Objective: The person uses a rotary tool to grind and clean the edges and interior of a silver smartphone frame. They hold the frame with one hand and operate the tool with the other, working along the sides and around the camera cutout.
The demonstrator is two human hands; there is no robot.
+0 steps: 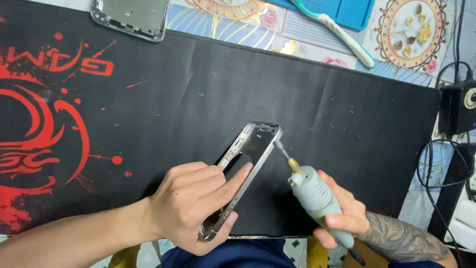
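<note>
**Phone frame gripped, rotary tool at its edge**

Nearest, low in the view: left hand (196,206) wrapped around the lower part of a phone frame (245,171), fingers (233,181) curled closed over its inner side, thumb under the bottom corner. Frame tilted, lifted off the mat, its top end pointing up and away from the fingertips. Just right of those fingers: right hand (342,213) closed around a grey rotary tool (317,198), fingers (333,184) wrapped tight on the barrel, tattooed forearm trailing off to the lower right. Thin bit (283,151) reaching up-left from the tool's brass collar, tip touching or just beside the frame's right edge near the top corner; exact contact too small to tell.

Under both hands: black mat (322,109) with red splash print on its left part, dusted with pale specks.

Beyond the fingertips, well apart: second phone frame (130,17) lying flat at the mat's far edge, upper left. Farther right, a white and teal toothbrush (342,34) on patterned cloth, beside a blue tray (349,11). At the far right, a black box with a dial (458,104) and dark cables (434,173) hanging below.
</note>
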